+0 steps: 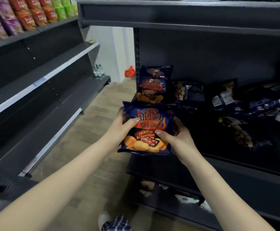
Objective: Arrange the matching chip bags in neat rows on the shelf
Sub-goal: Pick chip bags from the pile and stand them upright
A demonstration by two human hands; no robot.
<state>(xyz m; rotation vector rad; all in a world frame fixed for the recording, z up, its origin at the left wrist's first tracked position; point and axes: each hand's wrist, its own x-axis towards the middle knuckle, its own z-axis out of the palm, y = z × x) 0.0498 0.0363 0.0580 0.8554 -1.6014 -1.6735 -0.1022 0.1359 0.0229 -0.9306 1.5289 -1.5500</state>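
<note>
While both hands (124,125) grip it, the blue barbecue chip bag (146,129) faces up.

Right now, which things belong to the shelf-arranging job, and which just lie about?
Job: held dark blue barbecue chip bag; matching blue bag standing behind it; toppled dark bags; dark metal shelf.
Lying about: orange plastic bag on floor; clear bottles opposite.

Wood floor (89,139), dark rack (36,77) on L, white wall (114,52).
</note>
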